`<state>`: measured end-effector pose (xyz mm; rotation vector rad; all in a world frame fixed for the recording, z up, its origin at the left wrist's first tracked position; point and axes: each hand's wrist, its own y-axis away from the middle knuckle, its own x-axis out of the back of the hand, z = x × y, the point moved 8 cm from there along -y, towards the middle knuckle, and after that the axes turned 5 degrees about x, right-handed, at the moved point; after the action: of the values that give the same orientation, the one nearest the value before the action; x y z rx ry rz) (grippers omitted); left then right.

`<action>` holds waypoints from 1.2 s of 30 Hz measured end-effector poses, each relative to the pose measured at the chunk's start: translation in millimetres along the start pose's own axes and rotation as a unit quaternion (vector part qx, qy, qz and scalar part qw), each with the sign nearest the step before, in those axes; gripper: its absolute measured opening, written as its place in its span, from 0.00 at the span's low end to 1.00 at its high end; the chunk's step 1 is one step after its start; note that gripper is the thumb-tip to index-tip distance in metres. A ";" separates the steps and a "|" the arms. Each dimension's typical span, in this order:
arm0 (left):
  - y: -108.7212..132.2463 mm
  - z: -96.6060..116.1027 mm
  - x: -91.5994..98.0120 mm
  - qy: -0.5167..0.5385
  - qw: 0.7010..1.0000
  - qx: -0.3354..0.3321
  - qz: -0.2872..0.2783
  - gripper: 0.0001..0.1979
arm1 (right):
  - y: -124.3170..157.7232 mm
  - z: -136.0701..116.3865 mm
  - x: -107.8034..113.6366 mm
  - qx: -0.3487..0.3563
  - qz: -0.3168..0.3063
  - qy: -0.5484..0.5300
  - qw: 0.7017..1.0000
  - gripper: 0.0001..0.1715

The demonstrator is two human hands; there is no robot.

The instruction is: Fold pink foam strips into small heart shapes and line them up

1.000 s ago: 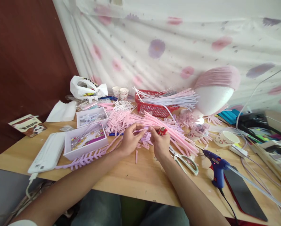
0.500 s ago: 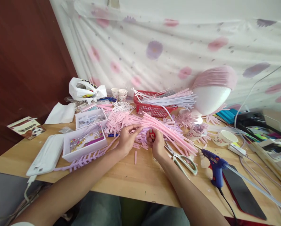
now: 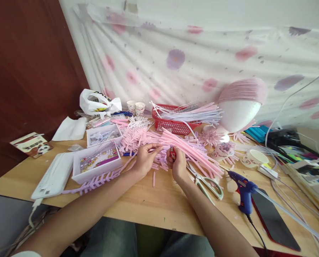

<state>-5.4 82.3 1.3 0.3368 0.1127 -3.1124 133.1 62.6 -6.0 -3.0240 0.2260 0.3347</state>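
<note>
1. Red lighter (image 3: 172, 153): in the right hand (image 3: 177, 162), above the bench (image 3: 148, 207) at its middle, just in front of the stems. Flame, if any, not discernible.
2. State of hands: right closed round the lighter, fingers curled. Left hand (image 3: 146, 160) has thumb and forefinger nearly meeting at the tips, pointing toward the lighter; cannot tell whether a piece is pinched there.
3. Pink fuzzy stems (image 3: 193, 151): long bundle lying slantwise behind and beside the right hand. Fringed pink pieces (image 3: 134, 138) heaped beyond the left hand.
4. One loose pink piece (image 3: 153, 179): on bare wood, between the forearms.
5. Scissors (image 3: 209, 186): just right of the right wrist, handles toward the near right. Blue glue gun (image 3: 245, 191) farther right, near a black slab (image 3: 277, 219).
6. White box (image 3: 95, 174) with beads: left of the left hand; purple leafy strand (image 3: 99, 182) along its near side.
7. Red basket (image 3: 172, 126): behind the bundle, holding more stems.
</note>
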 end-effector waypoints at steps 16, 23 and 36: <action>-1.2 -1.6 -0.2 0.004 1.000 -0.004 0.003 0.13 | -0.4 9.3 1.0 -0.032 -0.023 0.001 0.999 0.16; -0.4 0.1 -1.5 -0.002 1.000 -0.002 -0.004 0.13 | -0.8 9.4 1.1 -0.027 -0.023 0.007 0.999 0.18; -1.6 -1.2 0.6 0.004 1.000 -0.002 0.007 0.13 | 0.6 11.7 0.0 -0.035 -0.027 -0.003 0.999 0.16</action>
<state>-5.7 84.0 0.1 0.3498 0.1152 -3.0965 130.6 63.3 -17.4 -3.0908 0.1346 0.3543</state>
